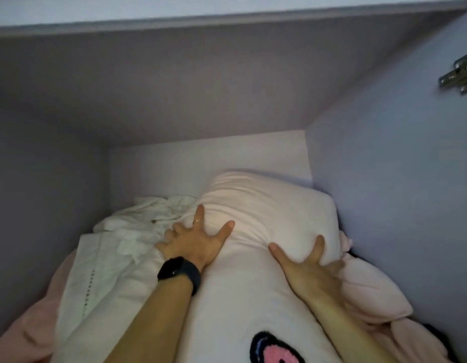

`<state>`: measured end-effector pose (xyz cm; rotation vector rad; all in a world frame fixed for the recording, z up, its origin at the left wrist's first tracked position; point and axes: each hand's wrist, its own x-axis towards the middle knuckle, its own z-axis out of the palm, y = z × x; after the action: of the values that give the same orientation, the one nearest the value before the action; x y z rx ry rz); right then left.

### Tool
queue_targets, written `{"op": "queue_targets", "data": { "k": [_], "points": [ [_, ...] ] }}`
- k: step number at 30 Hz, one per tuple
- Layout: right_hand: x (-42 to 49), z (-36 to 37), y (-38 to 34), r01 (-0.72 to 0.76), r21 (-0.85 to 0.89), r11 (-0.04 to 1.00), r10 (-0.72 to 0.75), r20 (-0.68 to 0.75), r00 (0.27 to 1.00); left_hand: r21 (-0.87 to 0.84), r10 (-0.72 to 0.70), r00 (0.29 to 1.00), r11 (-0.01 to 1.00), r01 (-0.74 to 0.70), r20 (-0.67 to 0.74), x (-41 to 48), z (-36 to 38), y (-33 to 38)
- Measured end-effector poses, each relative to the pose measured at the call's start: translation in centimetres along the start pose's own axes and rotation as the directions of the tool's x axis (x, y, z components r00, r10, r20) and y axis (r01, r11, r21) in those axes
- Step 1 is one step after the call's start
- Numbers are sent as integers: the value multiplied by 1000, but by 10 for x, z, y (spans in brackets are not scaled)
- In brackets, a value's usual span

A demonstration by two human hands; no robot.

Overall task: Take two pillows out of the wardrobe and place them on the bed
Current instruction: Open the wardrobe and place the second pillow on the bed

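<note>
Head view: hands point(195, 242) press pillow point(266, 221); wardrobe wall point(384, 179) just beside.

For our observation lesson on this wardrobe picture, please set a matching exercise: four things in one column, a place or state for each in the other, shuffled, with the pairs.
Column A
1. left hand
2. right hand
3. crumpled white sheet
4. metal hinge

Column B
a. fixed on the right-hand wall
b. wears a dark watch at its wrist
c. lies left of the pale pink pillow
d. presses into the pillow's right side

Pairs: 1-b, 2-d, 3-c, 4-a
</note>
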<state>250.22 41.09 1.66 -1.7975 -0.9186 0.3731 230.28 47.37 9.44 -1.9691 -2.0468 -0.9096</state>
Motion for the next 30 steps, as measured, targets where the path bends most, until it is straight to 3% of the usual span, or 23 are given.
{"op": "queue_targets", "data": {
  "k": [5, 11, 16, 22, 30],
  "points": [
    [5, -4, 2, 81, -19, 997, -83, -84, 993, 12, 32, 998, 999, -32, -60, 2, -2, -3],
    [-1, -8, -2, 238, -35, 971, -240, -211, 948, -148, 122, 982, 979, -143, -141, -7, -11, 0],
    [-8, -23, -13, 362, -13, 932, -350, -291, 891, -194, 179, 932, 949, -248, -315, -17, -35, 8],
    [-19, -55, -34, 545, -23, 838, -507, -404, 762, -265, 102, 893, 935, -237, -439, -46, -76, 1],
    [-64, -62, -27, 725, 85, 683, -673, -313, 670, -291, -94, 848, 954, -74, -521, -148, -101, -35]
  ]
}}
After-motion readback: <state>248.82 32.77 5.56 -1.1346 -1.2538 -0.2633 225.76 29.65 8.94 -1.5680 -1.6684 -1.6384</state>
